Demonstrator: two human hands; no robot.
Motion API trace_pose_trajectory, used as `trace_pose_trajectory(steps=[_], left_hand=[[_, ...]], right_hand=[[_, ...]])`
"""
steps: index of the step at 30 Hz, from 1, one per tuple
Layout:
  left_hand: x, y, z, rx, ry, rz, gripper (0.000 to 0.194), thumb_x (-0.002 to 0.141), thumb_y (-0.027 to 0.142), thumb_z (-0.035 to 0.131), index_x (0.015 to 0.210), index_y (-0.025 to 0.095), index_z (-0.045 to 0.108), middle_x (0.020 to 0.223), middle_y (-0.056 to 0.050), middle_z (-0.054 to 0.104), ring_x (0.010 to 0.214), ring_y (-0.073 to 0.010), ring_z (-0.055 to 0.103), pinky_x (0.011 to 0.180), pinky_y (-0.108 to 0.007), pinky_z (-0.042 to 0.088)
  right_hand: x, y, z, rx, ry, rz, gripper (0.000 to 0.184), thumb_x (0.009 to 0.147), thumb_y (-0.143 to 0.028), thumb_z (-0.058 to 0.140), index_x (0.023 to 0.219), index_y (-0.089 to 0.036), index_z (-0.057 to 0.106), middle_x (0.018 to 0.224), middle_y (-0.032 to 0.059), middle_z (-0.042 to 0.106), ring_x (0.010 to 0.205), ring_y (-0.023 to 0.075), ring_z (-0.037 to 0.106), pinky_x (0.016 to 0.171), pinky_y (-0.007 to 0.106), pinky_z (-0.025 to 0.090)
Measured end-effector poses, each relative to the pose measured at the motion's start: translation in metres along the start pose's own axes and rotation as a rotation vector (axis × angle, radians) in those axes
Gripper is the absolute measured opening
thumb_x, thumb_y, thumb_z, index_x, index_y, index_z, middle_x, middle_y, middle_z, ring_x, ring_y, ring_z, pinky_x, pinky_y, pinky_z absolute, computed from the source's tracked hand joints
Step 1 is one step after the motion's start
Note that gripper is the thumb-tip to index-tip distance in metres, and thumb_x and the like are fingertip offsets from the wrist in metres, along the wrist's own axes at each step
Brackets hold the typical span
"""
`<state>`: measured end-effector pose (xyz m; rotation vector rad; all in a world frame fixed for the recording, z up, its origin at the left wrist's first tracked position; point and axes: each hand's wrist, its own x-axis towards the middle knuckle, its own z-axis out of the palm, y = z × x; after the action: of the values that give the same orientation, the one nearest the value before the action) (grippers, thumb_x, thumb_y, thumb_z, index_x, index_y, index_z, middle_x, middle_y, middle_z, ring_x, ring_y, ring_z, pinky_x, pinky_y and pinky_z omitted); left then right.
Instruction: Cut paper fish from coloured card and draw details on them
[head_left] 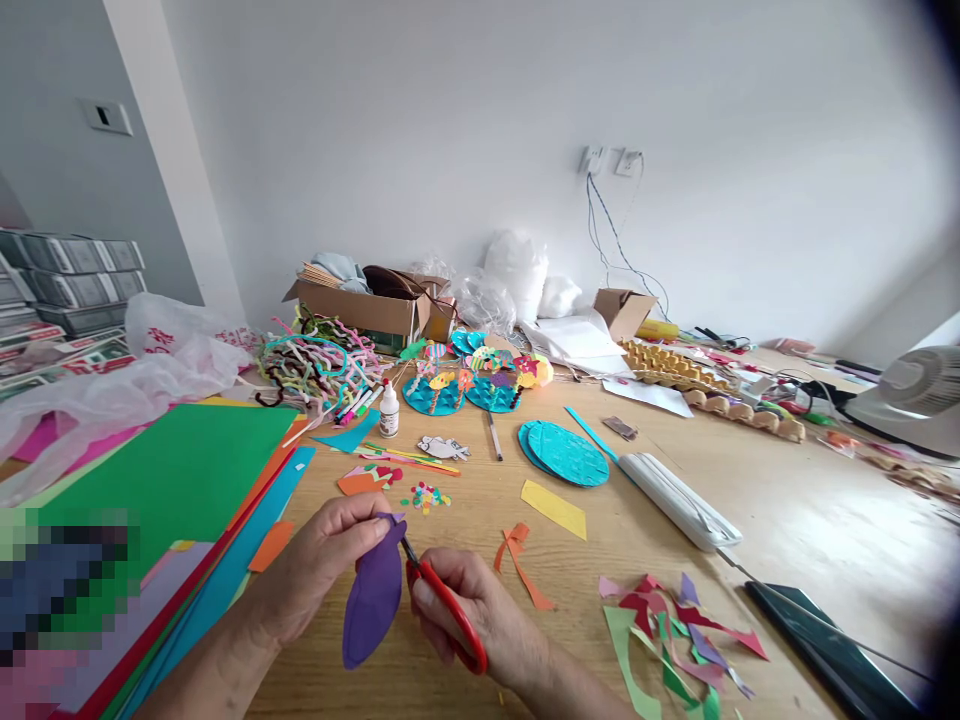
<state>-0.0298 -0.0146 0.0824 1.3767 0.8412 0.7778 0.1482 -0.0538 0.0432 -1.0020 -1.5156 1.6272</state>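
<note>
Between thumb and fingers, my left hand [346,540] pinches the top of a purple paper cutout [373,605], which hangs down in a leaf-like shape. A pair of scissors [454,610] with red handles is gripped in my right hand [472,610]. Its dark blades point up and left and meet the upper right edge of the purple paper. How far the blades are apart I cannot tell. Beyond my hands lie small colored paper dots [429,497], red and orange paper pieces [367,480] and a paper fish [442,448].
Stacked colored paper [202,470] covers the left side. A glue bottle [389,410], blue discs [566,453] and decorated blue plates [433,397] stand farther back. To the right are paper scraps [667,640], a white power strip [675,497] and a dark phone [825,650].
</note>
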Motion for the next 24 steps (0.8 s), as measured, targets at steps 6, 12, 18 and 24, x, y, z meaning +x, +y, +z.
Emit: trace_pose_trajectory(steps=[6,12,18,24], left_hand=[[0.0,0.002,-0.005,0.024,-0.044,-0.016,0.029,0.076,0.042,0.055,0.06,0.02,0.044,0.056,0.006,0.038,0.054,-0.012,0.028,0.05,-0.023,0.025],[-0.002,0.007,-0.012,0.085,-0.085,-0.069,0.03,0.073,0.044,0.056,0.059,0.02,0.045,0.056,0.006,0.036,0.054,-0.0121,0.028,0.051,-0.023,0.025],[-0.003,0.01,-0.016,0.145,-0.116,-0.115,0.029,0.073,0.044,0.054,0.059,0.021,0.044,0.057,0.006,0.036,0.055,-0.0125,0.029,0.05,-0.024,0.023],[-0.002,0.007,-0.017,0.167,-0.154,-0.132,0.03,0.072,0.046,0.054,0.06,0.021,0.042,0.057,0.006,0.034,0.053,-0.0119,0.025,0.049,-0.024,0.019]], right_hand=[[0.0,0.0,-0.001,-0.017,0.013,0.029,0.041,0.082,-0.047,0.06,0.06,-0.018,0.042,0.044,-0.0074,0.043,0.034,0.0035,0.034,0.034,0.016,0.023],[-0.002,-0.005,-0.002,-0.142,0.017,0.027,0.038,0.082,-0.041,0.059,0.058,-0.018,0.041,0.044,-0.0077,0.039,0.038,0.0035,0.032,0.036,0.016,0.023],[-0.001,-0.01,-0.004,-0.279,0.006,0.004,0.036,0.084,-0.037,0.054,0.056,-0.018,0.04,0.045,-0.0071,0.036,0.042,0.0045,0.03,0.039,0.017,0.02],[-0.002,-0.01,-0.003,-0.244,-0.003,0.05,0.029,0.08,-0.027,0.053,0.056,-0.018,0.04,0.045,-0.007,0.039,0.041,0.005,0.034,0.038,0.016,0.024]])
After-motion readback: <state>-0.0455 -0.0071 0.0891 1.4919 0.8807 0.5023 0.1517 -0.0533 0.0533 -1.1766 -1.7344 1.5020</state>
